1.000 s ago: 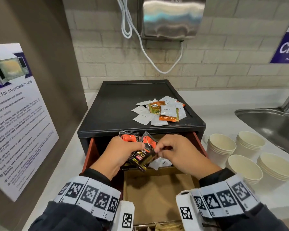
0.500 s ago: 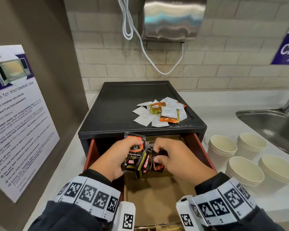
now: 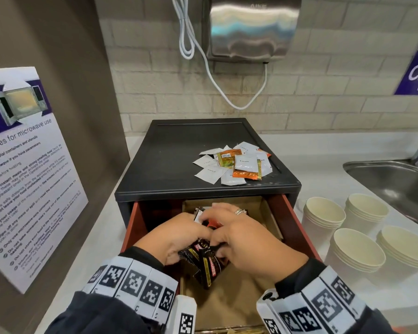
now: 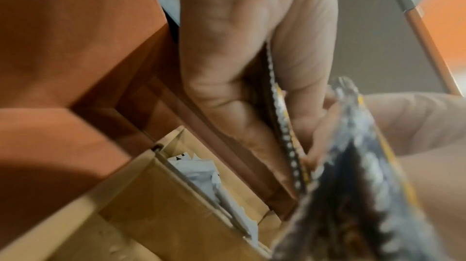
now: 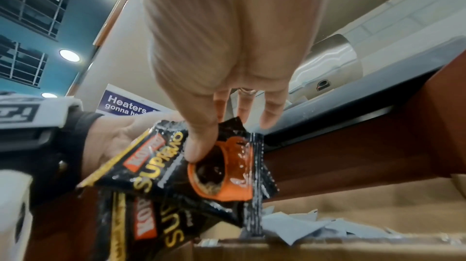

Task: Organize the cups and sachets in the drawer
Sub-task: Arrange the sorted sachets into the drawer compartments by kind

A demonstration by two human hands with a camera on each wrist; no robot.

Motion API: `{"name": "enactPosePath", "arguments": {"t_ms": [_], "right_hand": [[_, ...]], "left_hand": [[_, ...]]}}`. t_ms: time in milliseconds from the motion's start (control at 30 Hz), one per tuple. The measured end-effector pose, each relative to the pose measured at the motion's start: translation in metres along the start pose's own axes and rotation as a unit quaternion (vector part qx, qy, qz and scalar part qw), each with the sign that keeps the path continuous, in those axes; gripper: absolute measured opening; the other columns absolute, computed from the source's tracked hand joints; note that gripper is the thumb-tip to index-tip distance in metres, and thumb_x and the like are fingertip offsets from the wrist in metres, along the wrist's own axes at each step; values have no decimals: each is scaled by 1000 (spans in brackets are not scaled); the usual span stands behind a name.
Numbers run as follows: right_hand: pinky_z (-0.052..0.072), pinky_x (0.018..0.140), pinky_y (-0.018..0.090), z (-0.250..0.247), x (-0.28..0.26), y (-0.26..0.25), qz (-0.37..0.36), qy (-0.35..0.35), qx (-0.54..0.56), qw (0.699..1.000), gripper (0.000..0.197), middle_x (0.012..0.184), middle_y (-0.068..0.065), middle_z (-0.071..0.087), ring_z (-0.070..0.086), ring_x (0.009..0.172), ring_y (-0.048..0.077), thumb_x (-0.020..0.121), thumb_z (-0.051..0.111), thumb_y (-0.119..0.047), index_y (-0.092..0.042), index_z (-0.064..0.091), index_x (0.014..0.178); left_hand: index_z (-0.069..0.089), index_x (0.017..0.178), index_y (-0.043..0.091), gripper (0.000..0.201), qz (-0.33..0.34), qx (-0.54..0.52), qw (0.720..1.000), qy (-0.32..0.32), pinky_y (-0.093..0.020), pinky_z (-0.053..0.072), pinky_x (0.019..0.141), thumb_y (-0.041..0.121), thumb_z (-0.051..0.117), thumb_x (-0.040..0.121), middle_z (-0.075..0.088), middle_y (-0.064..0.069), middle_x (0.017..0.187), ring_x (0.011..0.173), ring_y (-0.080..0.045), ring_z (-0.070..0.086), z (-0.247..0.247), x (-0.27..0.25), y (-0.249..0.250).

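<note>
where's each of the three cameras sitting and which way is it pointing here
Head: on the person's head, looking forward and down at the open drawer; shows both hands and sleeves, left hand, right hand.
Left wrist: under the left wrist, looking along the left hand into the drawer; palm and curled fingers show.
Right wrist: under the right wrist, looking up along the right hand toward the ceiling; palm, fingers and the other sleeve show.
Shared: all three show the black coffee sachets held between the hands.

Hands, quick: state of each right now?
Left hand: grips the bunch of black coffee sachets over the open drawer.
Right hand: thumb pinches the same sachets.
</note>
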State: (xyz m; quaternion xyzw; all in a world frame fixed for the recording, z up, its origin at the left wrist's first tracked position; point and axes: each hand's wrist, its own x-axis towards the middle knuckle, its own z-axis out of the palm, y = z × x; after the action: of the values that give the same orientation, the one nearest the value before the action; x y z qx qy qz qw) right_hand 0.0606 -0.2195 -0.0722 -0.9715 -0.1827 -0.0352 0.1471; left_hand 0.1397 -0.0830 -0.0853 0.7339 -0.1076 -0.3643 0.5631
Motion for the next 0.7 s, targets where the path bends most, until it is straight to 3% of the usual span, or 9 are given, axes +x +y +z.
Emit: {"name": "enactPosePath", "arguments": {"t_ms": [133,200,267,367,433,500,533,633,700], "right_hand": [[33,94,28,-3,-1,6,46,7,-24,999,16,123,-3,42,32,118,16,87,61,-22,-11,69,96],[35,88,28,-7,-1,8,62,3,-17,998,13,107,-4,45,38,109,16,88,60,-20,-10,65,92],[38,83,27,-11,-4,10,75,15,25,997,7,93,-8,45,46,97,14,89,59,-18,-12,61,84],[38,67,12,-20,-11,18,133,94,119,979,22,79,-14,51,51,76,-4,88,61,-17,-26,52,70],[42,67,15,-23,-14,25,168,187,220,943,26,76,-11,60,56,74,-5,87,61,-11,-28,53,69],[51,77,27,-22,-14,31,188,273,330,884,24,83,-7,69,65,82,5,87,57,-3,-26,61,82],[53,81,30,-22,-14,32,193,305,375,854,26,86,-5,71,67,85,8,88,55,-1,-25,63,88],[53,79,36,-25,-12,35,196,342,517,760,27,91,-4,73,69,88,12,93,47,-1,-22,62,98],[53,72,33,-27,-13,36,186,332,594,709,26,88,-4,73,69,84,11,95,44,-2,-21,61,99]], "left_hand": [[59,91,3,16,-37,-129,990,-38,-29,49,53,3,44,86,62,-8,65,57,-19,61,-2,-3,7],[58,100,-1,22,-39,-148,988,-24,-30,49,55,1,40,87,61,-11,69,60,-21,60,-1,-3,8],[56,115,-5,33,-31,-154,988,-4,-35,50,62,-3,40,86,60,-18,86,71,-25,60,0,-2,7],[56,115,-2,32,-7,-191,981,34,-39,53,63,-3,41,86,63,-20,91,72,-28,63,-3,-2,8],[57,107,-2,26,28,-217,975,43,-40,52,67,-4,41,87,64,-20,96,74,-28,63,-4,-3,11],[63,85,6,23,66,-213,974,49,-38,49,70,-6,42,89,66,-13,93,76,-23,61,-5,-3,13],[65,72,12,32,79,-210,973,46,-35,48,70,-7,45,89,68,-8,93,79,-21,61,-5,-3,12],[67,52,21,50,101,-169,980,31,-29,47,70,-8,48,89,71,-2,101,87,-19,61,1,-5,12],[67,47,21,58,96,-121,987,44,-23,49,62,-13,43,88,71,-6,86,77,-16,63,5,-3,10]]}}
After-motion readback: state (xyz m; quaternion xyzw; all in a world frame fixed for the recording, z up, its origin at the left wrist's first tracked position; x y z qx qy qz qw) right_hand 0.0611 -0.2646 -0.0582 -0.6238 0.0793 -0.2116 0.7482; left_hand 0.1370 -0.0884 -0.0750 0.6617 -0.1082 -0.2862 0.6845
